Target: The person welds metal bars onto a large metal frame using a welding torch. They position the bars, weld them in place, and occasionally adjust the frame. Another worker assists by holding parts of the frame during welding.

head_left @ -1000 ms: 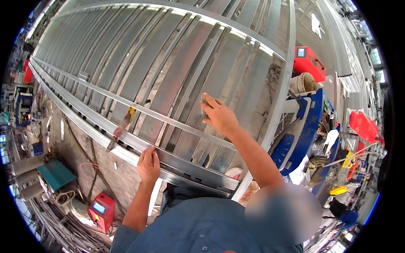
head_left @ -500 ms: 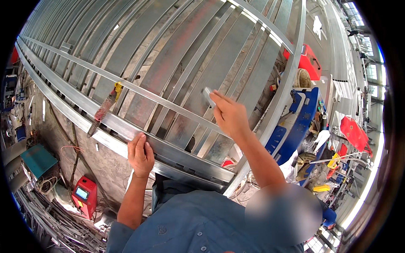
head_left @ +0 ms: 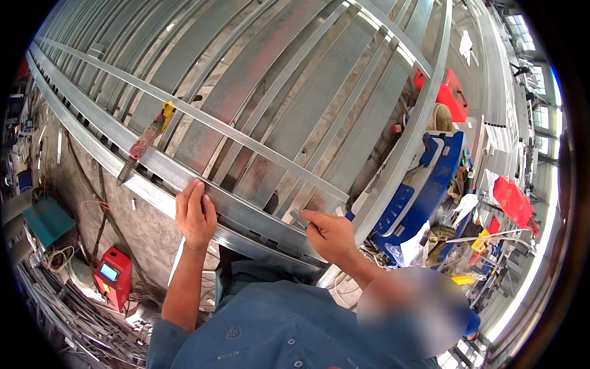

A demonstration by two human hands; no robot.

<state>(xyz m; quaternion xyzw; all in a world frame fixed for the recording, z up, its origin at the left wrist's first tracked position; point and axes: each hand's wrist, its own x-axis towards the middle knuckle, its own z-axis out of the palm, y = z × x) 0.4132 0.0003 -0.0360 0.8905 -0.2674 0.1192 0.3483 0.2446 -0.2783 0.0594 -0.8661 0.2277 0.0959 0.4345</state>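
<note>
Under my body lies a large frame of galvanized metal bars, with a thick front rail (head_left: pixel 166 177) running across it. My left hand (head_left: pixel 196 218) rests on that rail, fingers laid over its top edge and gripping nothing loose. Between the thumb and fingers of my right hand (head_left: pixel 335 238) is a small flat grey metal piece (head_left: pixel 300 218). It sits low over the frame's near right corner; whether it touches a bar I cannot tell. A worn red and yellow tool with a coiled, spring-like end (head_left: pixel 144 142) lies across the rails, left of my left hand.
A blue case-like unit (head_left: pixel 424 190) and a red box (head_left: pixel 453 97) stand beyond the frame's right side bar (head_left: pixel 402 132). Down on the left floor are a red machine with a screen (head_left: pixel 114 277), a teal box (head_left: pixel 49 221) and cables. Metal offcuts lie lower left.
My right hand has come down and nearer to me with the metal piece, from above the slats to the near right corner. My left hand stays on the rail. The view has shifted slightly.
</note>
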